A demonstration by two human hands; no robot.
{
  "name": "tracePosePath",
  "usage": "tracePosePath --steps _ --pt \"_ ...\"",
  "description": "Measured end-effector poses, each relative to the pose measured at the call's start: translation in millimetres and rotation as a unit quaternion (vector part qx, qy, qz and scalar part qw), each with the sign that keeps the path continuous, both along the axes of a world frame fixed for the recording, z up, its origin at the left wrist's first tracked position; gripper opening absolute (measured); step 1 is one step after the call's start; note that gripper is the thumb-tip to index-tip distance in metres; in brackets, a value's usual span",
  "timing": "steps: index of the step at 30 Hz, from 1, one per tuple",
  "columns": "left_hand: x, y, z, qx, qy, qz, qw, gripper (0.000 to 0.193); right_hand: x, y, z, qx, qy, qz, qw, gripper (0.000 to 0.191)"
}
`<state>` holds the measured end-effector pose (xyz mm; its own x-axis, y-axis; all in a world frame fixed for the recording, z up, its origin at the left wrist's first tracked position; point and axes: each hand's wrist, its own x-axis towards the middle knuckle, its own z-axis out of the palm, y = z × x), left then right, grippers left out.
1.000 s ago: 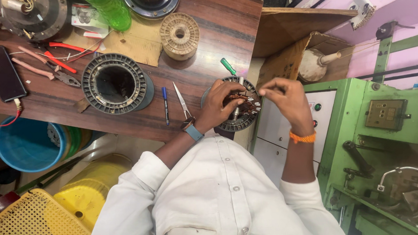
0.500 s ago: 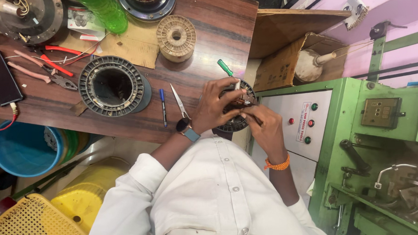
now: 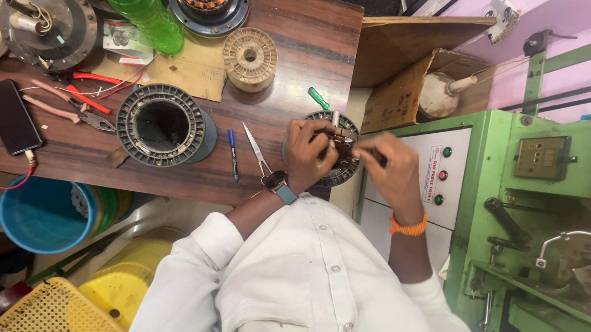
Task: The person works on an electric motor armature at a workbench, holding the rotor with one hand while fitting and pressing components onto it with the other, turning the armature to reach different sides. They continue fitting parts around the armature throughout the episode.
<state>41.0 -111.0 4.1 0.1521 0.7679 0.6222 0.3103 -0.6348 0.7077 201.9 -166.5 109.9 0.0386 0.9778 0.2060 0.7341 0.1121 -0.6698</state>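
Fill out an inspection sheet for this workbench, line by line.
Surface: dark wooden table, crowded.
Job's things: round motor stator at the table's right edge, under both hands.
Clutter: second stator ring, wire spool, scissors, blue pen, green screwdriver, pliers, phone, green bottle.
Grippers: left hand and right hand both on the stator; grip unclear.
Cables: red cable from the phone.
Surroundings: green machine, cardboard box, blue bucket, yellow basket.

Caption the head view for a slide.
Both hands, left and right, work on a round stator at the table edge.
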Motion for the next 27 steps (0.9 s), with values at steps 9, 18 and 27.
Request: tracePosePath --steps 9,18,27 --pt "1 0 15 -0.013 -0.006 0.023 1.0 0.018 7 78 -33 -0.109 0.054 -0.048 0.991 0.012" --pt "-6 6 21 -0.049 0.014 -0.051 0.997 0.042 36 90 -68 -0.211 0.131 0.008 0.969 0.008" --pt "-12 23 12 -0.127 -0.004 -0.174 0.976 0.038 49 23 -22 -0.204 0.083 0.001 0.975 0.012"
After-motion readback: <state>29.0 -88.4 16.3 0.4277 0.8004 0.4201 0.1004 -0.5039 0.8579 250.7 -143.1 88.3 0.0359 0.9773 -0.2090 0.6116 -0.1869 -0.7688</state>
